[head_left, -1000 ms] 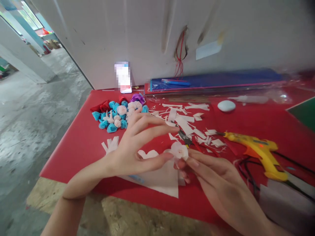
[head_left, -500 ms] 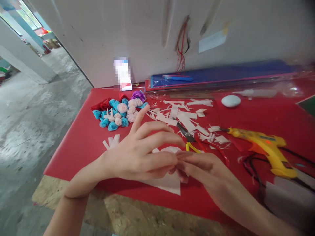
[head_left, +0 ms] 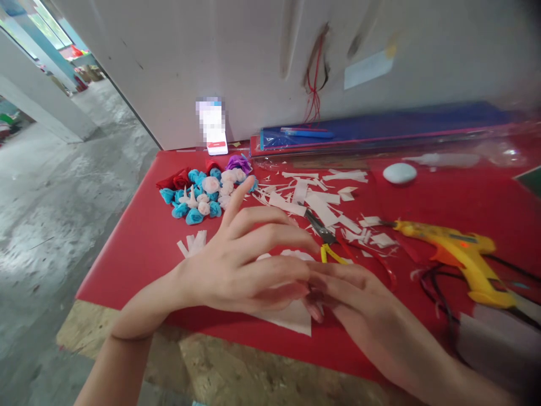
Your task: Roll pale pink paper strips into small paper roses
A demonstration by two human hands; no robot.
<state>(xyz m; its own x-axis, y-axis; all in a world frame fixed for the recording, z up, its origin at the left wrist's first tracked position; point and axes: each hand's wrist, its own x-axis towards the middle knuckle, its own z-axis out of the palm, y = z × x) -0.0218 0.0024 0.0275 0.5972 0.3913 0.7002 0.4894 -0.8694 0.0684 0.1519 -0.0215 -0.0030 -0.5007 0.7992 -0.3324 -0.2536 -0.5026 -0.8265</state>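
Note:
My left hand [head_left: 240, 265] is over the front of the table, its little finger raised and the other fingers bent toward my right hand [head_left: 359, 293]. The fingertips of both hands meet in a pinch, and whatever lies between them is hidden. Beneath my left hand a sheet of white paper [head_left: 291, 318] lies flat. White rounded pieces [head_left: 298, 255] show just behind the fingers. Beyond them rest scissors [head_left: 323, 231] with red handles partly covered by my right hand, and yellow at the pivot.
Blue, white, red and purple paper flowers [head_left: 203, 194] cluster at the back left. White paper scraps [head_left: 321, 206] are scattered mid-table. A yellow glue gun [head_left: 460, 254] with dark cable lies right, a white egg-shaped object [head_left: 399, 173] behind it. A lit phone [head_left: 214, 127] leans on the wall.
Both hands stay together with fingertips touching. My right hand's fingers have shifted slightly, and my left fingers have moved a little to the right.

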